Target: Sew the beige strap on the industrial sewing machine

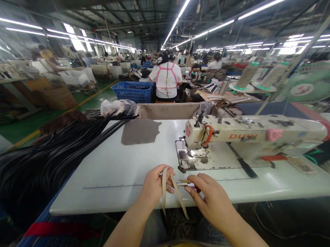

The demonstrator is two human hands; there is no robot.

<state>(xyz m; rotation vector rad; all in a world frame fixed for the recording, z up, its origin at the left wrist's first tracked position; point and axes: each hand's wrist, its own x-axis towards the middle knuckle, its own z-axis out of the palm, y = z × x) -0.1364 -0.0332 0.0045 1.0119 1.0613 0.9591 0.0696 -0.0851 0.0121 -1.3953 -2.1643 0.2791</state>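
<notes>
A narrow beige strap is looped over the fingers of my left hand, both ends hanging below the table's front edge. Just to the right, my right hand is closed around small scissors, whose tips point left toward the strap. Both hands are over the front edge of the white sewing table. Behind them on the right stands a white sewing machine, its needle area beyond my right hand. A grey-brown fabric piece lies flat at the back of the table.
Long black straps are heaped at the left. A small screwdriver-like tool lies beside the machine. Beyond the table are a blue basket, a seated person seen from behind, and a green fan on the right.
</notes>
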